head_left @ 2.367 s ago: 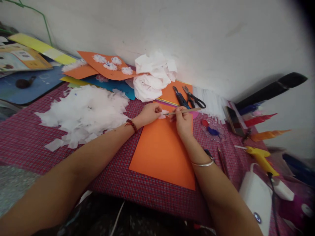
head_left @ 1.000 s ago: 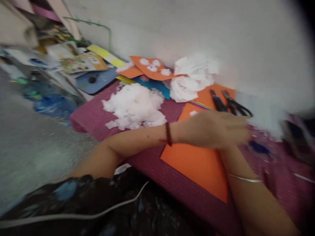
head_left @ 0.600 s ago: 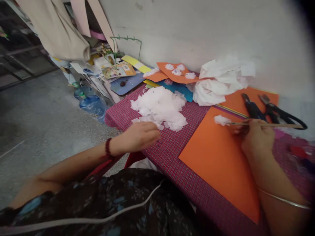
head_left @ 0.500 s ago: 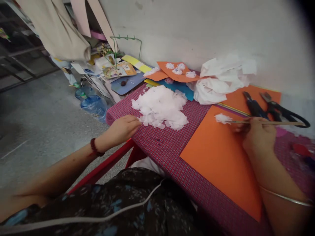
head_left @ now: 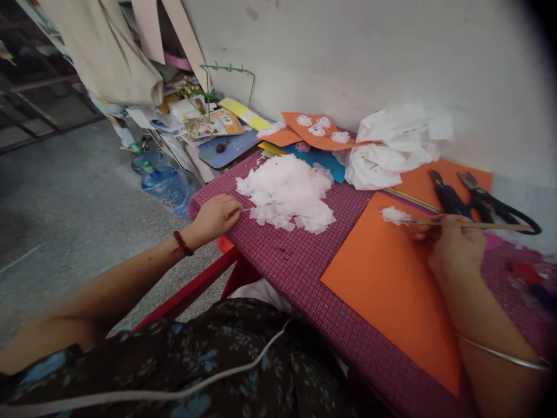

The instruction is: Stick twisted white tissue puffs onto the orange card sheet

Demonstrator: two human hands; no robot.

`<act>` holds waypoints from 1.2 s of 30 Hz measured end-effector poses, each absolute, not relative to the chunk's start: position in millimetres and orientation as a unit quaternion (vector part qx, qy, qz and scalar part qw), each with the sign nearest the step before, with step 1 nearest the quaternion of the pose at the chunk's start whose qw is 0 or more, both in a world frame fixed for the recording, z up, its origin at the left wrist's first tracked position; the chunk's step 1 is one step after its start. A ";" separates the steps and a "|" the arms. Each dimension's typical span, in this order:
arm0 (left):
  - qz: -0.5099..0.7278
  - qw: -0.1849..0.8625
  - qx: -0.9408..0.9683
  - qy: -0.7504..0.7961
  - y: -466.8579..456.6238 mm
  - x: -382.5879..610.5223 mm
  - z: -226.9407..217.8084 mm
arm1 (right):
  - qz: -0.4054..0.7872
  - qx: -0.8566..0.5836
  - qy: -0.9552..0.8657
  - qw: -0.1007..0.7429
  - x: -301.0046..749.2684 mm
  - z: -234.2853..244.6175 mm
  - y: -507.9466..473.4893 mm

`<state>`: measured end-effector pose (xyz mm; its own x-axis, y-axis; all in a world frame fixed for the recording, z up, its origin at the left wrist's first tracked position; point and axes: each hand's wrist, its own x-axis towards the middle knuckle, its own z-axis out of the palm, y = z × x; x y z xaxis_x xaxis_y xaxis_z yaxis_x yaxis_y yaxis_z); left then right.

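My left hand [head_left: 218, 216] is closed in a pinch at the table's left edge. A thin white paper piece [head_left: 246, 209] sticks out from its fingertips toward a heap of small white paper pieces [head_left: 289, 188]. Over the orange sheet [head_left: 383, 278], my right hand [head_left: 456, 247] grips a thin wooden stick [head_left: 491, 225], held almost level. The stick's left tip meets a white paper tuft [head_left: 395, 215] near the top of the sheet. Whether the tuft is stuck to the sheet or only to the stick, I cannot tell.
Scissors [head_left: 500, 203] and a dark-handled tool [head_left: 448, 191] lie beyond my right hand. A crumpled white bag [head_left: 387, 154] and orange paper with white tufts [head_left: 322, 136] rest against the wall. A red chair [head_left: 191, 290] stands by the table; blue water bottles [head_left: 163, 183] are on the floor.
My left hand has drawn back slightly left and up from the heap, and a white paper piece now shows in its fingers. The right hand and stick have barely moved.
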<state>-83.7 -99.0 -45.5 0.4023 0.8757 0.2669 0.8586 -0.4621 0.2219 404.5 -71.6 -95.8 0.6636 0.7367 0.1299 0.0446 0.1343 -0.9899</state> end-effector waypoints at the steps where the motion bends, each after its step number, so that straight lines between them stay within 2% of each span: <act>1: 0.221 0.054 0.812 0.538 -98.5 -82.2 -42.8 | 0.256 -0.607 -0.323 0.679 405.2 -96.5 -71.2; 4: 0.332 0.180 0.721 0.582 -96.3 -72.5 -28.9 | 0.257 -0.601 -0.334 0.679 406.0 -97.8 -71.1; 8: 0.388 0.373 0.647 0.540 -89.2 -39.3 -6.5 | 0.262 -0.601 -0.332 0.678 402.3 -93.3 -77.1; 15: 0.404 0.548 0.618 0.393 -58.6 95.7 3.8 | 0.325 -0.562 -0.355 0.673 395.5 -85.5 -79.7; 20: 0.441 0.614 0.570 0.323 -30.5 192.4 -17.0 | 0.318 -0.564 -0.403 0.647 396.8 -85.8 -81.1; 25: 0.444 0.651 0.521 0.330 -9.2 218.9 -48.5 | 0.327 -0.570 -0.434 0.616 395.7 -86.7 -83.0; 36: 0.448 0.586 0.554 0.386 3.7 213.7 -76.2 | 0.325 -0.583 -0.458 0.588 393.0 -85.2 -83.3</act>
